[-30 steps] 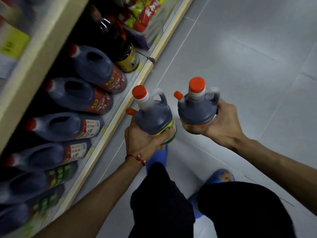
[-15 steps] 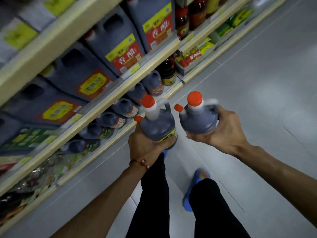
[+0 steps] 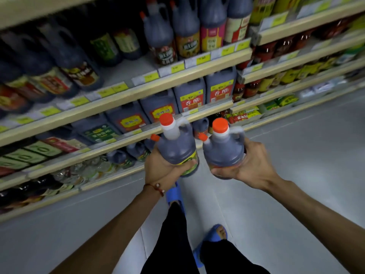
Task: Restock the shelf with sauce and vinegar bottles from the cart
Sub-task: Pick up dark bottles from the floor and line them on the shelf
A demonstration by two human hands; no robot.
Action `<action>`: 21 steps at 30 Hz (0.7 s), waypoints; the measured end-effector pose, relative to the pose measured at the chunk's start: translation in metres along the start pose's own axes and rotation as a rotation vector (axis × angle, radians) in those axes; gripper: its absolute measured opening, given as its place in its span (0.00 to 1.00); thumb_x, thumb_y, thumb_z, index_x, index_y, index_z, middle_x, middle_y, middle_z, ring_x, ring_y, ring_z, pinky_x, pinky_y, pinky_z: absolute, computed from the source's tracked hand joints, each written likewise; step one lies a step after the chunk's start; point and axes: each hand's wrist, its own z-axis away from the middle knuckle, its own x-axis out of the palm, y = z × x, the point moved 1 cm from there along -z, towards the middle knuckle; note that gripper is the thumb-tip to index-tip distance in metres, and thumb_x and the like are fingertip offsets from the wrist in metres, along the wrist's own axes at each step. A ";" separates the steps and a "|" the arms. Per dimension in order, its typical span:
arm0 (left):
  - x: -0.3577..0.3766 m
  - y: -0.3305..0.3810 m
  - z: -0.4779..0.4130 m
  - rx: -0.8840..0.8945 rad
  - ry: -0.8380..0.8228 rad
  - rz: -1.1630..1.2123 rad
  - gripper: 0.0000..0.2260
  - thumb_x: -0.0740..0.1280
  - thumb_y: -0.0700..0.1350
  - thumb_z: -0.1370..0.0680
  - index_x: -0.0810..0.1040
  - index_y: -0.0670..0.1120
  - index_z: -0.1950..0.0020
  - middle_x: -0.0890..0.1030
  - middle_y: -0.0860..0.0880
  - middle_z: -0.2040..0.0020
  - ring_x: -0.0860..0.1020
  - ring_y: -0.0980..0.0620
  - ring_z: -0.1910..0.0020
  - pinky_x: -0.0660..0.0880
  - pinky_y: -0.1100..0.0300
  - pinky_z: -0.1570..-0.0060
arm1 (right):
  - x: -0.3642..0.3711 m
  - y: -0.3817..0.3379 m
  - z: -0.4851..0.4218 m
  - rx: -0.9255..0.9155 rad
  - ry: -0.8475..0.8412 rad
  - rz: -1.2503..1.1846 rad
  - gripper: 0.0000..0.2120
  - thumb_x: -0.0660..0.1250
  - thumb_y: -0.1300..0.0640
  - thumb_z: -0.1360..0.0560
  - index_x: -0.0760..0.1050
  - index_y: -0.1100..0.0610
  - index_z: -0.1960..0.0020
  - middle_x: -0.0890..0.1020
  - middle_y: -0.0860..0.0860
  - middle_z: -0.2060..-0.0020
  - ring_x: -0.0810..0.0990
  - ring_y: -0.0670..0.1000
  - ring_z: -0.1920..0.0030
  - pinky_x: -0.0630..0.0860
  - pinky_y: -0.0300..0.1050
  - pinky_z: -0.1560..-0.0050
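Orange-capped and dark, two bottles upright in front of the shelf (image 3: 138,91), not yet on it: left bottle (image 3: 175,151) clasped in the left hand (image 3: 158,169) grip, right bottle (image 3: 223,153) cupped from below in the right hand (image 3: 250,167) grip. Both left to place; cart unseen.

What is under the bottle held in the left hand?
The left hand grips the left bottle from below; a blue slipper and grey floor lie beneath. Its underside is hidden behind hand and bottle.

Our location: a grocery shop aisle, tiered shelves (image 3: 138,92) facing us, carrying yellow price tags (image 3: 151,77) and sauce jugs (image 3: 190,98).
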 end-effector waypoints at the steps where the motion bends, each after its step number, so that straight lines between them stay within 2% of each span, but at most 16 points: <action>1: -0.009 0.008 -0.002 0.010 0.013 -0.015 0.33 0.82 0.55 0.34 0.78 0.43 0.34 0.83 0.52 0.41 0.81 0.62 0.43 0.79 0.63 0.43 | -0.001 -0.009 -0.003 -0.002 0.005 -0.024 0.32 0.88 0.43 0.45 0.74 0.41 0.48 0.83 0.35 0.60 0.82 0.37 0.58 0.74 0.33 0.61; 2: -0.018 0.013 -0.004 0.020 0.027 -0.023 0.35 0.81 0.59 0.36 0.78 0.44 0.34 0.83 0.53 0.41 0.81 0.59 0.42 0.80 0.59 0.41 | -0.002 -0.020 -0.006 -0.002 0.009 -0.049 0.30 0.88 0.44 0.45 0.74 0.40 0.50 0.83 0.34 0.61 0.82 0.36 0.58 0.75 0.33 0.61; 4: -0.037 0.020 -0.013 0.012 0.069 0.003 0.38 0.83 0.59 0.40 0.77 0.46 0.35 0.83 0.53 0.41 0.81 0.55 0.41 0.79 0.53 0.40 | -0.001 -0.036 -0.015 -0.006 0.032 -0.099 0.29 0.89 0.47 0.45 0.76 0.41 0.51 0.83 0.31 0.61 0.82 0.32 0.58 0.76 0.30 0.61; 7: -0.063 0.036 -0.031 0.035 0.125 0.022 0.38 0.84 0.57 0.43 0.79 0.45 0.37 0.84 0.53 0.43 0.83 0.57 0.43 0.81 0.56 0.43 | 0.000 -0.066 -0.033 -0.030 0.089 -0.142 0.31 0.89 0.49 0.44 0.79 0.47 0.47 0.83 0.36 0.57 0.81 0.30 0.58 0.75 0.27 0.60; 8: -0.070 0.040 -0.039 0.046 0.129 0.044 0.36 0.84 0.56 0.42 0.80 0.45 0.38 0.85 0.53 0.43 0.83 0.57 0.43 0.81 0.57 0.44 | 0.002 -0.076 -0.040 -0.037 0.089 -0.150 0.30 0.89 0.49 0.44 0.80 0.49 0.47 0.84 0.38 0.56 0.82 0.32 0.57 0.76 0.29 0.59; 10: -0.085 0.046 -0.055 0.051 0.135 0.047 0.31 0.86 0.49 0.39 0.81 0.43 0.39 0.85 0.51 0.43 0.83 0.57 0.43 0.81 0.61 0.45 | 0.007 -0.092 -0.055 -0.027 0.092 -0.184 0.31 0.89 0.46 0.44 0.81 0.51 0.46 0.87 0.42 0.54 0.85 0.38 0.54 0.83 0.44 0.53; 12: -0.101 0.049 -0.075 0.080 0.146 0.030 0.27 0.85 0.44 0.36 0.81 0.40 0.40 0.85 0.49 0.43 0.83 0.55 0.43 0.80 0.63 0.46 | 0.015 -0.104 -0.072 -0.026 0.110 -0.207 0.33 0.88 0.43 0.45 0.81 0.51 0.45 0.87 0.44 0.52 0.87 0.44 0.51 0.84 0.53 0.49; 15: -0.122 0.055 -0.107 0.100 0.136 0.070 0.27 0.84 0.42 0.34 0.80 0.38 0.39 0.84 0.47 0.42 0.83 0.59 0.44 0.80 0.61 0.46 | 0.028 -0.125 -0.095 -0.037 0.159 -0.198 0.34 0.87 0.39 0.47 0.80 0.49 0.46 0.87 0.44 0.51 0.87 0.45 0.50 0.84 0.53 0.50; 16: -0.128 0.058 -0.117 0.111 0.145 0.074 0.27 0.84 0.43 0.34 0.79 0.38 0.39 0.84 0.47 0.43 0.82 0.62 0.46 0.80 0.63 0.48 | 0.032 -0.131 -0.102 -0.043 0.178 -0.195 0.33 0.88 0.41 0.47 0.79 0.46 0.47 0.87 0.43 0.51 0.86 0.43 0.50 0.84 0.49 0.51; 18: -0.142 0.058 -0.137 0.154 0.183 0.012 0.30 0.84 0.55 0.38 0.80 0.43 0.42 0.85 0.50 0.46 0.83 0.60 0.47 0.80 0.61 0.50 | 0.041 -0.143 -0.117 -0.063 0.194 -0.174 0.30 0.89 0.45 0.46 0.77 0.42 0.49 0.85 0.39 0.54 0.84 0.37 0.53 0.81 0.38 0.55; 19: -0.149 0.057 -0.148 0.175 0.190 -0.022 0.31 0.82 0.60 0.40 0.80 0.45 0.44 0.85 0.52 0.48 0.83 0.58 0.47 0.81 0.59 0.50 | 0.046 -0.148 -0.125 -0.065 0.198 -0.158 0.29 0.89 0.45 0.45 0.78 0.43 0.50 0.85 0.38 0.55 0.84 0.36 0.54 0.79 0.37 0.57; 21: -0.162 0.052 -0.169 0.217 0.179 -0.088 0.32 0.80 0.64 0.40 0.80 0.45 0.45 0.85 0.54 0.49 0.83 0.57 0.48 0.82 0.56 0.51 | 0.054 -0.160 -0.141 -0.060 0.203 -0.138 0.30 0.88 0.42 0.45 0.80 0.48 0.48 0.85 0.41 0.57 0.84 0.39 0.56 0.80 0.42 0.57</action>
